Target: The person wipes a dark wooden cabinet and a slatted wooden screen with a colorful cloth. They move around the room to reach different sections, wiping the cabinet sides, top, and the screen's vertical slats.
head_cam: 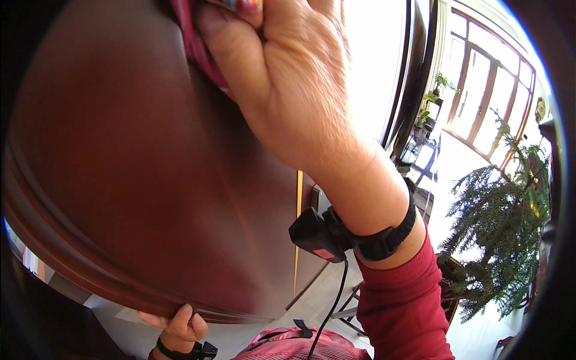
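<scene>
A reddish-brown wooden door [148, 180] with a moulded edge fills the left and middle of the view. At the top, my right hand [288, 76] holds a pink cloth [202, 58] against the door; its fingertips are partly cut off by the frame. Low on the left, my left hand [182, 326] grips the door's moulded edge, with fingers on both sides of it. Each wrist wears a black strap with a small black device; a cable runs down from the right device [317, 234].
A leafy potted plant [495, 216] stands at the right, beyond my right forearm. Farther back are glazed wooden doors [486, 94] and small plants on a dark stand [432, 108]. A metal-legged object [346, 312] stands on the tiled floor beside the door's lower part.
</scene>
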`<state>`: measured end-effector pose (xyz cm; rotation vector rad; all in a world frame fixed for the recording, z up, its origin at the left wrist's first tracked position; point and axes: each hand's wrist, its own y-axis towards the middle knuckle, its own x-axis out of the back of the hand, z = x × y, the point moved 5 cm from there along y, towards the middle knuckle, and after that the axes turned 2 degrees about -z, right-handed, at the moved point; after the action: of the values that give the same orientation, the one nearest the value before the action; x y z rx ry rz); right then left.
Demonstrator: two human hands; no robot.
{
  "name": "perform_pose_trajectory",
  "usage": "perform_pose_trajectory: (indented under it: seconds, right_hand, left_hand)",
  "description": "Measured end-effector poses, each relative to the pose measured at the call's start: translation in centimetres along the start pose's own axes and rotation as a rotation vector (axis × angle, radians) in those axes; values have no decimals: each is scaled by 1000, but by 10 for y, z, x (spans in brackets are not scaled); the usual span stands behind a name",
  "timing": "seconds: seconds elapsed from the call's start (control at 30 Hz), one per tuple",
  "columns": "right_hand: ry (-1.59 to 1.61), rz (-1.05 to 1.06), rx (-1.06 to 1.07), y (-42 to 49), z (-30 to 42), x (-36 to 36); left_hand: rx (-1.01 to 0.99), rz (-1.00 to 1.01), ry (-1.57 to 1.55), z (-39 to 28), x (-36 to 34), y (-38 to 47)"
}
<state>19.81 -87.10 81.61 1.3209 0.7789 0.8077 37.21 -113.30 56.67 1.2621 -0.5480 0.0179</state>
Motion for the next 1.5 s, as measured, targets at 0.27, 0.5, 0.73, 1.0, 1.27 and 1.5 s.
perform_pose_trajectory:
  seconds: [0.27, 0.5, 0.73, 1.0, 1.27, 1.5]
  right_hand:
    - [-97, 221, 104, -90, 40, 12]
    - [22, 228, -59, -207, 34, 14]
    - [-20, 348, -227, -305, 37, 25]
    - [-72, 492, -507, -364, 48, 34]
    - [113, 47, -1111, -370, -3, 42]
    - [92, 321, -965, -395, 45, 31]
  left_hand:
    - [-23, -11, 6, 0, -2, -2]
    - [-14, -5, -97, 5, -2, -12]
    - [-27, 30, 20, 3, 0, -7]
    - [-53, 13, 22, 4, 0, -6]
    - [-57, -25, -6, 4, -3, -7]
    - [-42, -8, -15, 5, -2, -6]
